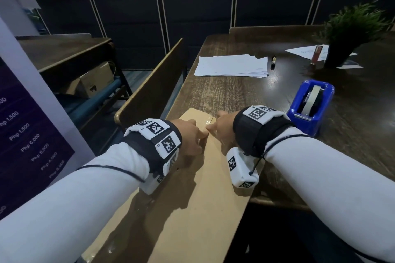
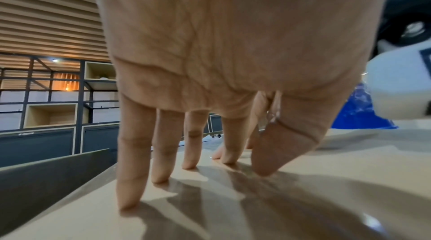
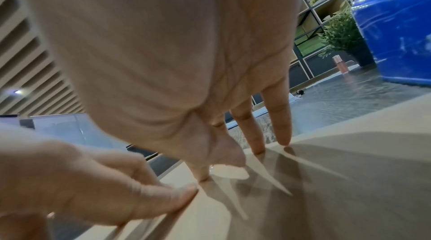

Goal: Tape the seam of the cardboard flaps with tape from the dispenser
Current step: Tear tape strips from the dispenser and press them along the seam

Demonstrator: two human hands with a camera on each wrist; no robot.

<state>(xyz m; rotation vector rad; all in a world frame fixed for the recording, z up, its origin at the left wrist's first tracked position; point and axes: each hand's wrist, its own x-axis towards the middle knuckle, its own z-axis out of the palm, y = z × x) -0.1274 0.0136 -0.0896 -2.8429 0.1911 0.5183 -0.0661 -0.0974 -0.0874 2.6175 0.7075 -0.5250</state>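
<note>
Pressing with both hands at once is the way to do this, and from the head view that is how it looks: the left hand (image 1: 188, 134) and the right hand (image 1: 222, 129) meet at the far end of the flat tan cardboard flaps (image 1: 192, 209), fingertips down beside a short strip of clear tape (image 1: 208, 121) on the seam. The blue plastic tape dispenser (image 1: 311, 104) sits on the dark wooden table (image 1: 235, 92) at about two o'clock from the hands, near but apart; a stack of white paper sheets (image 1: 232, 65) lies further off at twelve. From the left wrist, the fingers (image 2: 131, 161) are straight and spread, tips on the cardboard, gripping nothing; the thumb (image 2: 275, 152) bears down nearest the seam. From the right wrist, the fingers (image 3: 278, 115) are likewise extended and holding nothing, tips on the cardboard, with the other hand's fingertips just beside at eight o'clock. I would rub outward from the seam with flat pads, steadily, so no bubble or lifted edge remains.
</note>
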